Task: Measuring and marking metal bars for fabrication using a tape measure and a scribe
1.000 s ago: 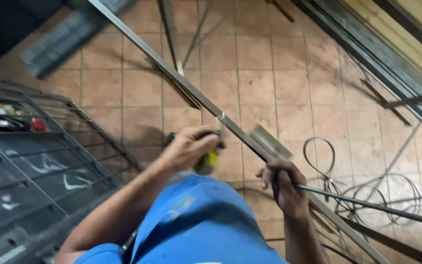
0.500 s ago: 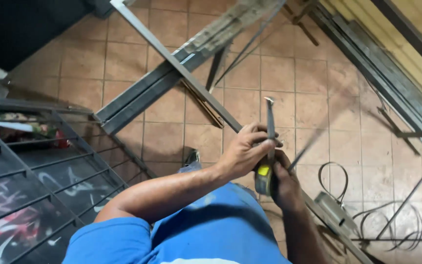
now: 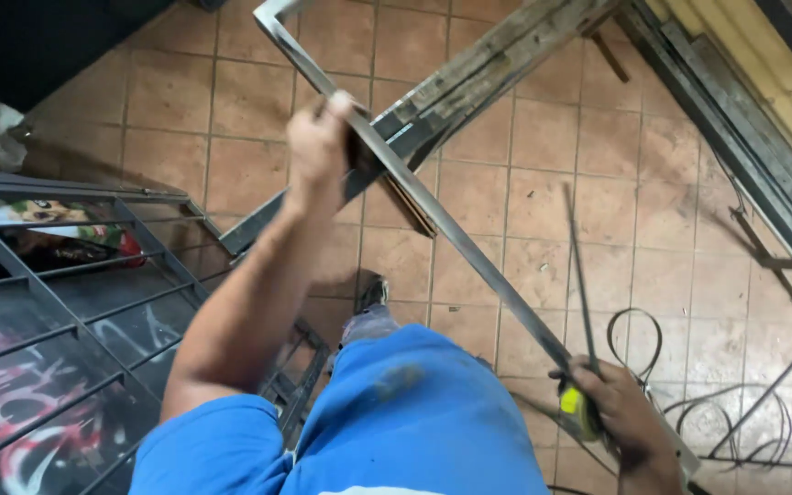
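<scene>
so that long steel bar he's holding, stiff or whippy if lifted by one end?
Probably stiff: the steel bar runs straight between the left hand and right hand, with no visible sag. Likely heavy and end-loaded, given its length. Bare metal may slide in a loose grip.

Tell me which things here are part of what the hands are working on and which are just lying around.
In hand:
- left hand gripping the long metal bar
- right hand holding a yellow tape measure, blade up

Lying about:
- stacked steel lengths
- black wire loops on the tiled floor
- metal grille
</scene>
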